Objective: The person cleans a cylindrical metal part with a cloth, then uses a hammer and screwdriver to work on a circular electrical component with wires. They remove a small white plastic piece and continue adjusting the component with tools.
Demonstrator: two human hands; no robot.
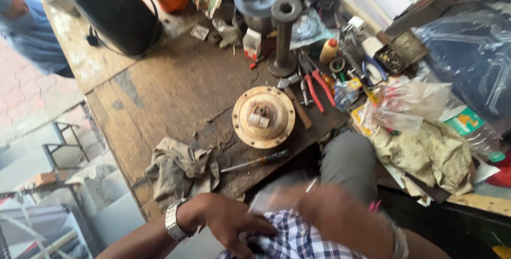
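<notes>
At the bottom edge of the view, close against the checked shirt point(298, 237), both hands meet over a small pale, blurred thing point(266, 198) that looks like clear plastic. The left hand point(226, 222), a metal watch point(173, 222) on its wrist, has its grip curled at the thing's lower edge; the right hand point(332, 214) is smeared by motion, so I cannot tell whether its grip is closed. Outward on the tabletop point(175, 83), a screwdriver point(255, 160) lies nearest, long axis running left to right, roughly between the two hands. Just beyond it sits a round brass-coloured motor housing point(263, 116), a crumpled rag point(181, 168) to the left.
</notes>
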